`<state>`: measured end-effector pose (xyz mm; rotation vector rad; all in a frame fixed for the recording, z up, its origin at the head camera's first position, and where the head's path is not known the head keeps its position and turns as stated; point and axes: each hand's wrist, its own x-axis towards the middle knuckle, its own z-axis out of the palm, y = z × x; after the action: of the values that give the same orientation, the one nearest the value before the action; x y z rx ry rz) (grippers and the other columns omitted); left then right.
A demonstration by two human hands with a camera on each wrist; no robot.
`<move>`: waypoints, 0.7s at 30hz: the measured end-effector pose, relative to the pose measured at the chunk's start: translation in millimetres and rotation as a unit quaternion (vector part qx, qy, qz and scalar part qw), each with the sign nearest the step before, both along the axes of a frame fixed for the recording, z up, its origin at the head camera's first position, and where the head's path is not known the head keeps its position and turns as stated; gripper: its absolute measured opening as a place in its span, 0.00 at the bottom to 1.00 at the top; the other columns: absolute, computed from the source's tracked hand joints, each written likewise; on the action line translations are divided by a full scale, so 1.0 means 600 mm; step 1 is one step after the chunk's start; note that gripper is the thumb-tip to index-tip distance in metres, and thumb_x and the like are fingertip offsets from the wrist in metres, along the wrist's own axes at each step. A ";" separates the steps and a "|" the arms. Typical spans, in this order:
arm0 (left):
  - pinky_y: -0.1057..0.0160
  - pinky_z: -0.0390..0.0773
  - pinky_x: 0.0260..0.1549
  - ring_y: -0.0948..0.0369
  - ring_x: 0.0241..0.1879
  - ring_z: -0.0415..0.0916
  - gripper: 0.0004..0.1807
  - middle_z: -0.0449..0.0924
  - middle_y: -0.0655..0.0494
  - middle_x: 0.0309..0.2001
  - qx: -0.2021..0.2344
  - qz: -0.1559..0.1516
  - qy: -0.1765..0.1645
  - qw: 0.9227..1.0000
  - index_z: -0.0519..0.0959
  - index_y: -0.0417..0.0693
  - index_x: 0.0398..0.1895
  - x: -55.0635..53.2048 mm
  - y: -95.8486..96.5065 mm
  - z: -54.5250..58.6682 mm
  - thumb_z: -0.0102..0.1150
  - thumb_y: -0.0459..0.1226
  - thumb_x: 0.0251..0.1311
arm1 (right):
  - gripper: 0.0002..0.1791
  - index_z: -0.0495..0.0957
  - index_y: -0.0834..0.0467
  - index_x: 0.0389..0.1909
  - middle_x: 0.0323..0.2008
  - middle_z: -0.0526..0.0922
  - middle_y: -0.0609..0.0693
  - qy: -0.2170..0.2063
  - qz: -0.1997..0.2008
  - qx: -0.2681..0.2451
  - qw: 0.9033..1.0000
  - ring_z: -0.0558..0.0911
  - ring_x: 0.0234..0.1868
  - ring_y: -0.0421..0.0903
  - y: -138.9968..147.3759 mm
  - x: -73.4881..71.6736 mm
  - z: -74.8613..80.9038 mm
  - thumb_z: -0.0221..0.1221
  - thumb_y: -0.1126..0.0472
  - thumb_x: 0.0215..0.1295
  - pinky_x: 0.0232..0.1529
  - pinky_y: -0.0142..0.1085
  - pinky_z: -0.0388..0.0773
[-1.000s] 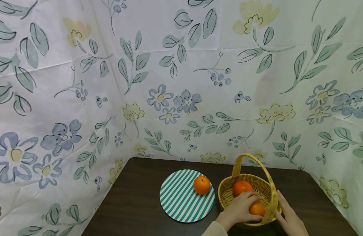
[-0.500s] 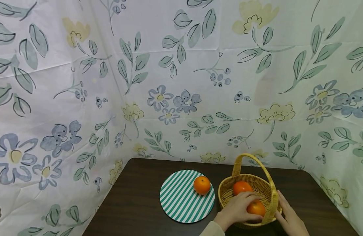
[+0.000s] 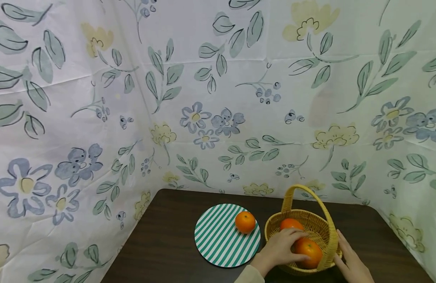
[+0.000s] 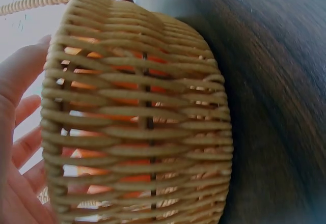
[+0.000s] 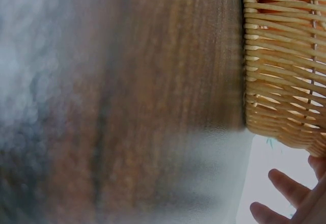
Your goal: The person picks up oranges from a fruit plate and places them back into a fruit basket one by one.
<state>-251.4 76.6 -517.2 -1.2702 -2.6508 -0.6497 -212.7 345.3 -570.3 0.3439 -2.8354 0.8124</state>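
Observation:
A yellow wicker basket (image 3: 271, 224) with a tall arched handle stands on the dark table. Inside it lie an orange (image 3: 311, 253) near the front and a redder round fruit (image 3: 290, 224) behind, partly covered by the left hand. My left hand (image 3: 281, 247) reaches over the near left rim, its fingers spread loosely and its thumb overlapping the orange. In the left wrist view the basket's weave (image 4: 137, 112) hides most of the fruit. At the basket's right side, my right hand (image 3: 352, 261) touches the outside near the handle's foot, fingers extended.
Left of the basket lies a round green-and-white striped board (image 3: 218, 236), bearing another orange (image 3: 245, 222) near its right edge. Flowered cloth (image 3: 218, 98) hangs behind and along both sides of the dark wooden table (image 3: 157, 236).
My left hand has drawn slightly left inside the basket, so more of the front orange shows. The right hand stays by the basket's side. The whole head view has shifted a little.

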 end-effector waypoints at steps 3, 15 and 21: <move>0.71 0.70 0.51 0.71 0.58 0.66 0.32 0.65 0.72 0.61 0.008 0.002 -0.003 1.000 0.63 0.70 0.65 -0.001 -0.006 0.002 0.53 0.61 0.56 | 0.36 0.39 0.58 0.73 0.72 0.38 0.64 0.007 0.002 0.002 1.000 0.31 0.63 0.21 0.002 0.001 -0.001 0.45 0.53 0.72 0.42 0.66 0.66; 0.74 0.70 0.49 0.70 0.54 0.69 0.31 0.67 0.70 0.61 0.034 0.007 0.010 0.999 0.65 0.67 0.64 -0.004 -0.030 0.000 0.51 0.60 0.57 | 0.37 0.37 0.58 0.73 0.70 0.38 0.68 -0.038 0.001 -0.009 0.999 0.59 0.59 0.76 0.002 -0.001 0.007 0.43 0.49 0.72 0.41 0.68 0.64; 0.74 0.70 0.51 0.69 0.55 0.69 0.30 0.69 0.67 0.60 0.047 0.019 0.019 0.999 0.67 0.64 0.63 -0.006 -0.046 0.003 0.53 0.60 0.57 | 0.36 0.38 0.58 0.73 0.70 0.38 0.68 -0.033 0.003 -0.015 0.999 0.50 0.65 0.70 -0.001 -0.002 0.005 0.42 0.50 0.73 0.42 0.68 0.64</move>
<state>-255.3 48.7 -515.5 -1.1931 -2.5738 -0.7291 -214.1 344.9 -567.2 0.3281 -2.8815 0.8825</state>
